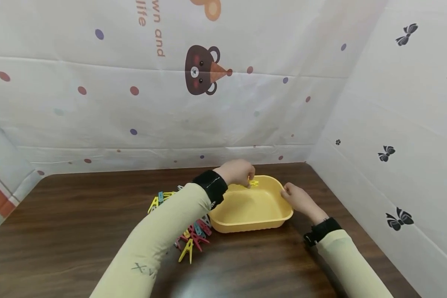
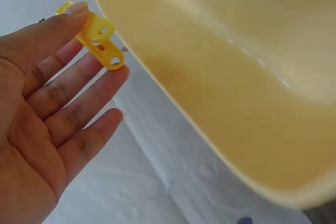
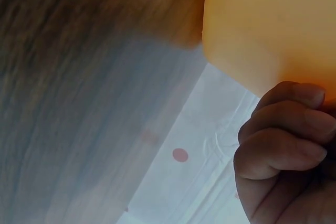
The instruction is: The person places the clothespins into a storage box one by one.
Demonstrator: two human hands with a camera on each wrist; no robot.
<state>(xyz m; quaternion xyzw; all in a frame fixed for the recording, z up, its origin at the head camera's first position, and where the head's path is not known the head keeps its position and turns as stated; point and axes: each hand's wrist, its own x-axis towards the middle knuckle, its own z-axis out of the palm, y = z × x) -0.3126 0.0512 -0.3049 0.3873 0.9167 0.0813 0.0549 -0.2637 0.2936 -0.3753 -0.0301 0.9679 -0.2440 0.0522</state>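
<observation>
My left hand (image 1: 236, 171) pinches a yellow clothespin (image 2: 102, 40) between thumb and fingers, its other fingers loosely spread. The hand is at the far rim of a yellow plastic basin (image 1: 246, 227), and the clothespin lies close beside that rim in the left wrist view. At the basin's right side, my right hand (image 1: 301, 200) grips the rim, fingers curled against the outer wall (image 3: 262, 30). A heap of clothespins (image 1: 198, 231) in pink, yellow, blue and grey lies left of the basin, partly hidden by my left forearm.
Everything stands on a dark wood-grain table (image 1: 78, 231). A white printed sheet (image 1: 134, 111) hangs behind the table's far edge, and another white patterned wall covering (image 1: 380, 124) runs close along the right side.
</observation>
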